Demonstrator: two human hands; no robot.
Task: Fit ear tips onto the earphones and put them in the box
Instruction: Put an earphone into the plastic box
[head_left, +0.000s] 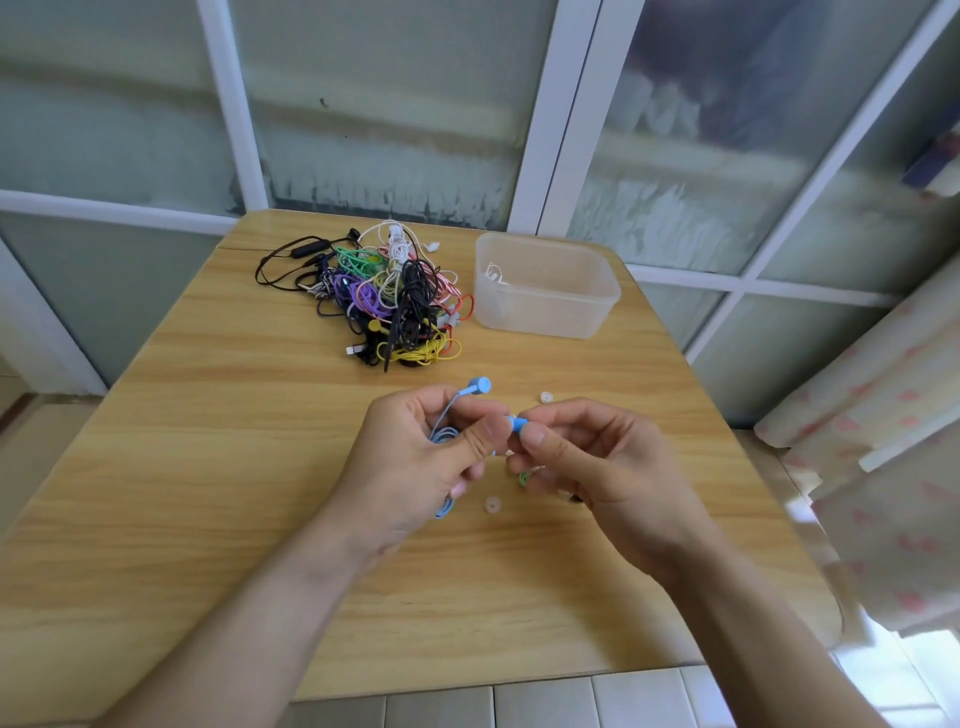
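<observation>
Blue earphones (478, 386); translucent white box (545, 286); wood-grain table (208, 467); pink-patterned cream curtain (883, 441)

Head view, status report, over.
Left hand holds blue earphones. Right hand pinches one bud. Loose ear tip on table. Box path unobstructed.

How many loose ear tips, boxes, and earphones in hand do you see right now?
Loose ear tips on the table: 2 ()
Plastic box: 1
Blue earphones in hand: 1
Total: 4
</observation>
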